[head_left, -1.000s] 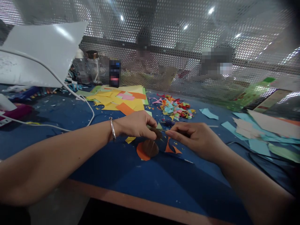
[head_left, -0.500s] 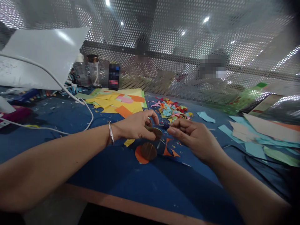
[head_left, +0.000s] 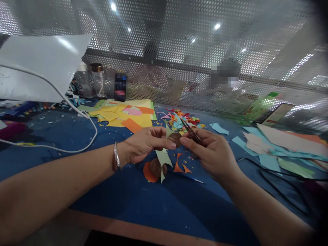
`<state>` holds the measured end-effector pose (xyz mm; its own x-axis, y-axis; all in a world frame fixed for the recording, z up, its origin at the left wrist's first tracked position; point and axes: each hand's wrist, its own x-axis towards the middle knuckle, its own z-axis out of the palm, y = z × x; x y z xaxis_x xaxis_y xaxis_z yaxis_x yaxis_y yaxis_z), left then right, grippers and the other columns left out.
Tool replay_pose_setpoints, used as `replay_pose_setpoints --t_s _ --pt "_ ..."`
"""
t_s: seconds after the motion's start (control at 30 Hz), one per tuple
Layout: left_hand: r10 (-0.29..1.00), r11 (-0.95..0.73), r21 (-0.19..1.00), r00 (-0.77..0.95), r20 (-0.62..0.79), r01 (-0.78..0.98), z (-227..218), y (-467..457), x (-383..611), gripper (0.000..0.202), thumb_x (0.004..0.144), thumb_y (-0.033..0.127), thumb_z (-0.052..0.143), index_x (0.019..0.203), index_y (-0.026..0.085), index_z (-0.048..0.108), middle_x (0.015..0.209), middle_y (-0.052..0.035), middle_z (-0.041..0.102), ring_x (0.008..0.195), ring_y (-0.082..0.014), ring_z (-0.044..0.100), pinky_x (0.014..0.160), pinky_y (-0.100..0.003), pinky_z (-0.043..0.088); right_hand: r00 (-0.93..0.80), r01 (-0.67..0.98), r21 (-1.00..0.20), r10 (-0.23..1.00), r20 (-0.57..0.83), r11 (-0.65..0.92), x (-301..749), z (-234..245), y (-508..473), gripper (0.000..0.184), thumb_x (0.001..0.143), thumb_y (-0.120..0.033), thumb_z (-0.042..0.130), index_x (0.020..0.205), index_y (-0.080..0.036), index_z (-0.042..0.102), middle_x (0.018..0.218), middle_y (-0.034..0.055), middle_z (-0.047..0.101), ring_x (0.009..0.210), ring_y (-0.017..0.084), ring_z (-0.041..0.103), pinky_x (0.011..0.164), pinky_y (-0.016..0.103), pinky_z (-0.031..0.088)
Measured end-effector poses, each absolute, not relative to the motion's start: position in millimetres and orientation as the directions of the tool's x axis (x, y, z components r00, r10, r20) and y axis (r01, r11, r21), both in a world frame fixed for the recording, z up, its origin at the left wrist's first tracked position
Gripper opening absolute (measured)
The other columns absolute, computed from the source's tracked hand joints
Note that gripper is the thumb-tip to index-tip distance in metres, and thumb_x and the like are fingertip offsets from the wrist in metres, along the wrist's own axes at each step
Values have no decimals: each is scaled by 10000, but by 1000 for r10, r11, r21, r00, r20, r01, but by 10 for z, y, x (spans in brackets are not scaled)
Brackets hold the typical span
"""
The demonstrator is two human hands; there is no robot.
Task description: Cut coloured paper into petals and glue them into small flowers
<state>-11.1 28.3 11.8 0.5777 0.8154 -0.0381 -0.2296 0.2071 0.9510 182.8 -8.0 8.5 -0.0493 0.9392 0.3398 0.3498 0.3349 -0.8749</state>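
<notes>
Blue tabletop (head_left: 112,201), perforated screen (head_left: 179,41) behind; hands (head_left: 146,143) (head_left: 214,150) pinching brown disc (head_left: 175,137) left, dark tool (head_left: 191,131) right.

The left hand (head_left: 145,142) wears a slim, shiny silver bangle (head_left: 117,155).

Dim indoor light; small white light spots (head_left: 217,26) up top against the perforated mesh (head_left: 179,42). Glare streak on white sheet (head_left: 48,63). Soft dark shadow across blue table (head_left: 115,201), lower centre-right. Wide-angle stretch toward edges, black vignetting on right. Mesh background hazy, partly pixelated. Left hand (head_left: 147,141), right hand (head_left: 212,148) readable, fine edges soft.
</notes>
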Motion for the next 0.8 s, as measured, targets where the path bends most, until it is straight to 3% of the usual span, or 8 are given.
replay_pose_setpoints --t_s 0.13,0.33,0.53,0.7,0.8 --pt "864 249 909 501 -53 -333 87 192 -38 215 610 184 849 704 126 664 724 9 649 700 -89 588 689 -237 430 -32 321 -881 933 357 348 1793 80 -96 282 805 -448 715 798 -174 649 571 -53 463 464 68 306 414 224 238" --pt "886 126 917 458 67 -379 112 160 -29 144 658 198 817 682 123 697 699 -4 673 666 -97 600 697 -254 451 -105 243 -918 949 296 313 1774 70 -102 352 810 -528 700 801 -187 615 541 -89 300 440 63 197 388 230 146" --pt "912 9 975 402 83 -220 157 199 -69 80 715 181 755 675 131 708 655 -2 660 648 -100 581 638 -241 418 -98 232 -938 966 241 257 1824 49 -85 432 867 -611 593 806 -183 612 559 -84 263 455 70 188 404 227 147" --pt "893 -63 980 428 139 -187 128 229 -103 83 750 217 725 731 137 710 720 -15 680 714 -119 616 654 -241 430 -125 346 -895 959 254 282 1852 64 -75 421 869 -596 595 790 -185 644 590 -50 385 471 77 265 412 220 205" --pt "881 -88 981 446 158 -173 122 234 -110 87 763 223 719 749 137 714 731 -16 680 721 -116 615 660 -236 432 -164 353 -891 956 241 286 1861 75 -77 417 867 -593 596 761 -190 623 569 -61 359 465 76 239 407 218 201"
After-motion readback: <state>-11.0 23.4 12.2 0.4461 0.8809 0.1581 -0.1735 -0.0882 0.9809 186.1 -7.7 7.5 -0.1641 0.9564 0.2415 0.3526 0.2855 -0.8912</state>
